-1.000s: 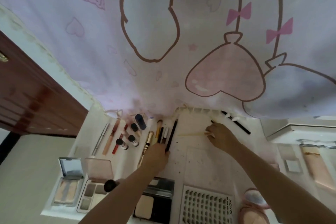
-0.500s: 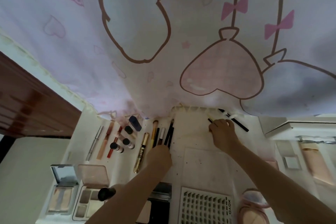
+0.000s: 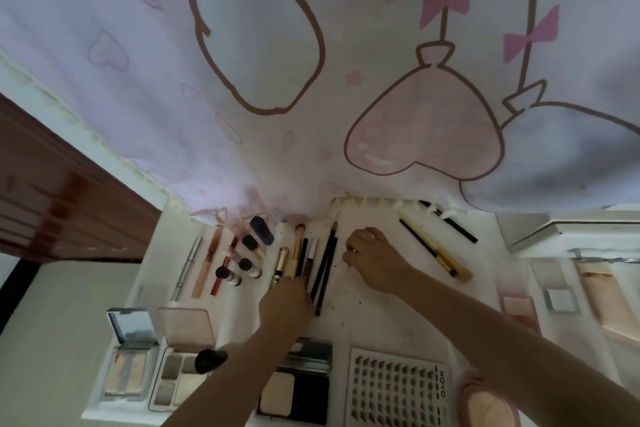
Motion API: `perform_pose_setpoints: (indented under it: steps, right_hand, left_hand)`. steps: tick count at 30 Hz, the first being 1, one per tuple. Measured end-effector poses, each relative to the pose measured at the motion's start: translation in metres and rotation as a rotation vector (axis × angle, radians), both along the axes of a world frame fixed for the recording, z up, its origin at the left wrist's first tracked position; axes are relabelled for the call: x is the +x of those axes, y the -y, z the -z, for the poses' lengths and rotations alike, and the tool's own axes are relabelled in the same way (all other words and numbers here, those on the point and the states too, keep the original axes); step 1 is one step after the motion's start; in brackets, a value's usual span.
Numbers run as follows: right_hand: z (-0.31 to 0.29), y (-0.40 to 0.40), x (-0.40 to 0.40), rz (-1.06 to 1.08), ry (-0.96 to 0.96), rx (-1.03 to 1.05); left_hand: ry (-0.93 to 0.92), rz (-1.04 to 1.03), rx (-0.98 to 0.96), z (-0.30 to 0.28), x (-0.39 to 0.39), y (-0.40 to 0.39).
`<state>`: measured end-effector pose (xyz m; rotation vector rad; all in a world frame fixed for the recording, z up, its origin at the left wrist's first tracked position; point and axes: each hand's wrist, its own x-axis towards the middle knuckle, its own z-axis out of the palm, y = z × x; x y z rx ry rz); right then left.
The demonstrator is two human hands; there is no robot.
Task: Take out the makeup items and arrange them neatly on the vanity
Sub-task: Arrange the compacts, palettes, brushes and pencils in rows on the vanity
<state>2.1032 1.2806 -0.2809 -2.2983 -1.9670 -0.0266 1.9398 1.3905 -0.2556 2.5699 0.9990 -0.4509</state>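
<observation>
Left hand [image 3: 285,303]: resting at the near ends of the pencils [image 3: 323,270], fingers curled over them; whether they are pinching one cannot be told.
Right hand [image 3: 372,258]: hovering just right of the pencils, fingers curled; what they are pinching, if anything, cannot be told.
Done: tubes [image 3: 207,262], small bottles [image 3: 247,265] and pencils are lying in a row at the back of the bench [image 3: 374,319]; palettes [image 3: 157,354], a compact [image 3: 296,388] and a lash card [image 3: 396,388] are sitting along the near edge.
Left: a gold brush [image 3: 436,250] and a black liner [image 3: 450,222] are lying slanted to the right, well apart from the row, likely waiting to be lined up.
Progress: seemingly most of the way through.
</observation>
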Motion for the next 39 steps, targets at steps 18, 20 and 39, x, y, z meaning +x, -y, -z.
perform_pose_setpoints:
  steps: [18,20,39]
  right_hand:
    - [-0.012,0.101,0.058,0.875,-0.246,-0.400]
    - [-0.011,0.100,0.059,0.875,-0.304,-0.425]
    - [-0.012,0.067,0.053,0.832,-0.289,-0.495]
  left_hand:
    - [0.057,0.682,0.193,0.019,0.027,0.016]
    - [0.020,0.637,0.228,0.021,0.030,0.015]
    - [0.035,0.592,0.249,0.008,0.010,-0.004]
